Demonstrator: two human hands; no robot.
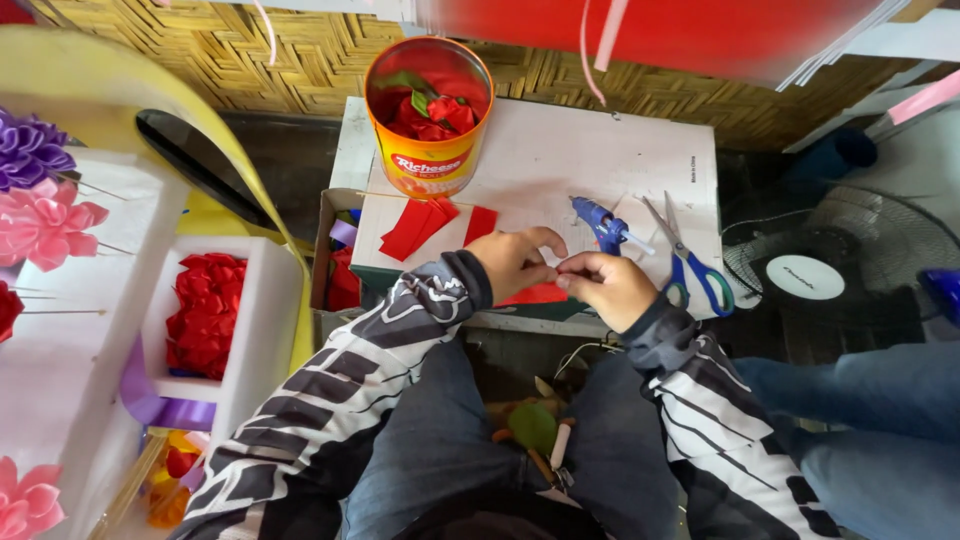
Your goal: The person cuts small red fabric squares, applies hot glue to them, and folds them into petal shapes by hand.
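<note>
Both hands meet at the near edge of the white tabletop (560, 150). The left hand (515, 262) and the right hand (605, 287) each pinch, with fingertips closed, the same small red piece (535, 294), which lies flat under them and pokes out below the knuckles. What exactly sits between the fingertips is too small to tell.

Just left of the left hand lie a few cut red strips (425, 225), fanned out on the tabletop. Right of the right hand, close by, rests a blue glue gun (603, 224) with its nozzle pointing right, and beside that a pair of blue-handled scissors (690, 260), blades pointing far. At the far left corner of the tabletop stands an orange tin (430, 115), open and holding red and green scraps.

Under the tabletop's left edge a cardboard box (335, 255) holds more red and purple bits. Farther left stands a white foam block (255, 310) with a recess full of red petals (205, 315). Pink flowers (45, 225) and a purple flower (28, 150) on thin sticks are stuck in the foam at the far left.

On the person's lap, between the knees, lie some green and brown bits (535, 430). At the right, well apart, a fan (840, 250) lies on the floor, and another person's jeans-clad leg (870, 400) shows near it.
</note>
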